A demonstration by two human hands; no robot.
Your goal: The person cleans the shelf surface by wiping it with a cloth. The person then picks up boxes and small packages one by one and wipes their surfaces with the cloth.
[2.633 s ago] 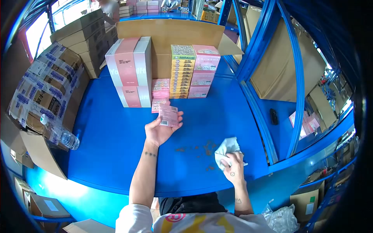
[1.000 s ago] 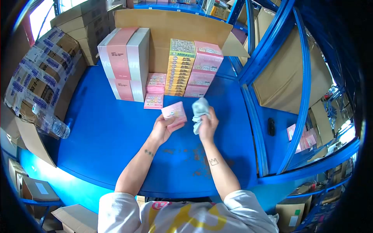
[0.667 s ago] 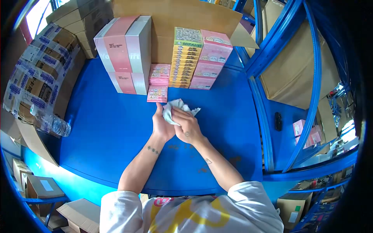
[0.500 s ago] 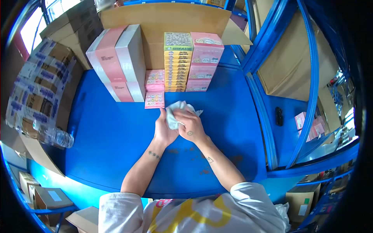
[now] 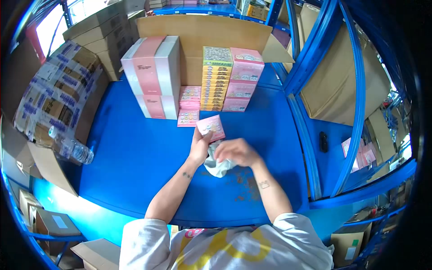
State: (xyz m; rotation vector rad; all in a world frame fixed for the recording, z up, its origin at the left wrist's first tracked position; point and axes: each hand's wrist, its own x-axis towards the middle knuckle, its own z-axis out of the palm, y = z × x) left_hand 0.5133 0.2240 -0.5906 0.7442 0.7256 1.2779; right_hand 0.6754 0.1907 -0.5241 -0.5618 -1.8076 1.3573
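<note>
My left hand (image 5: 200,147) is closed on a flat pink packet (image 5: 211,128) printed with small round pictures, thumb across its front. Below it, a crumpled white cloth (image 5: 218,168) lies on the blue table close to my left wrist. Over the cloth's right side is my right hand (image 5: 240,153), slightly blurred, fingers spread and curved, seemingly holding nothing. A matching pink packet (image 5: 188,119) lies just beyond my left hand, in front of a short stack of pink packets (image 5: 189,95).
Behind stand white boxes with pink bands (image 5: 152,67), a column of yellow boxes (image 5: 214,85) and stacked pink boxes (image 5: 243,78). A taped carton (image 5: 58,90) and a plastic bottle (image 5: 72,146) are at left. Blue metal posts (image 5: 304,135) rise at right, near a black object (image 5: 323,141).
The cloth, earlier bunched between both hands, has come down onto the table. The pink packet now shows in my left hand, and my right hand has moved right. The view has shifted slightly.
</note>
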